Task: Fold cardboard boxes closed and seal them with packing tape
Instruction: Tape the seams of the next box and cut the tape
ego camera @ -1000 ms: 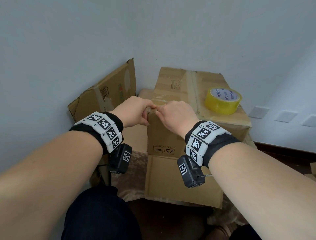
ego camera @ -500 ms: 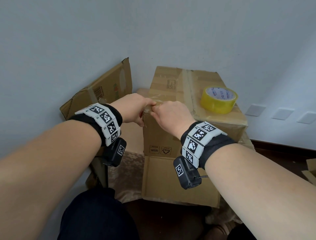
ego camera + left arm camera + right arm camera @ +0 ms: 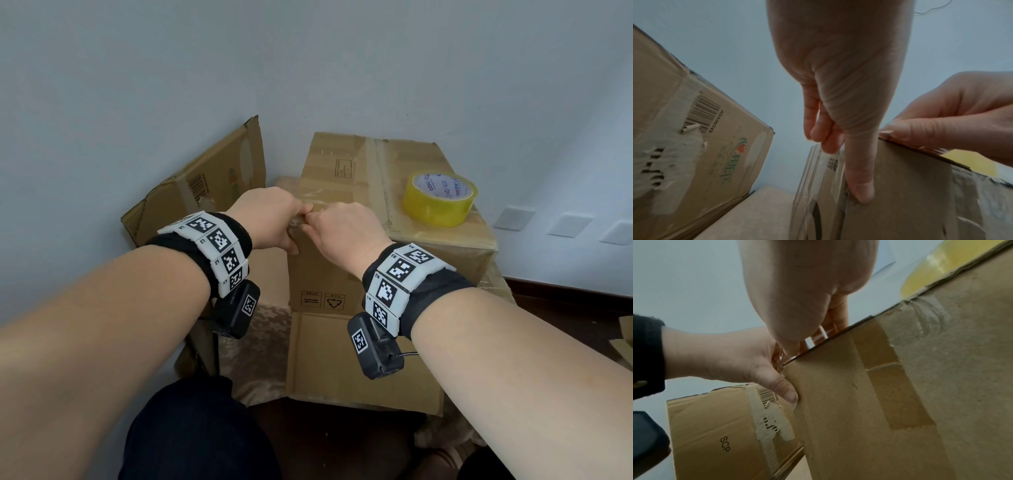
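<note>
- Left hand [image 3: 270, 219] and right hand [image 3: 346, 233] meet at the box [image 3: 342, 274] top near corner, both pinching a clear tape strip [image 3: 818, 337] there.
- Left thumb [image 3: 859, 178] presses the box side.
- Tape roll [image 3: 438, 198] sits on the box, right.

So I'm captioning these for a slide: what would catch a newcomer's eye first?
Both hands, the left hand and right hand, meet at the near top corner of the closed cardboard box, pinching clear tape there. Next comes the yellow tape roll lying flat on the box top, to the right. A torn second box leans against the wall on the left.
</note>
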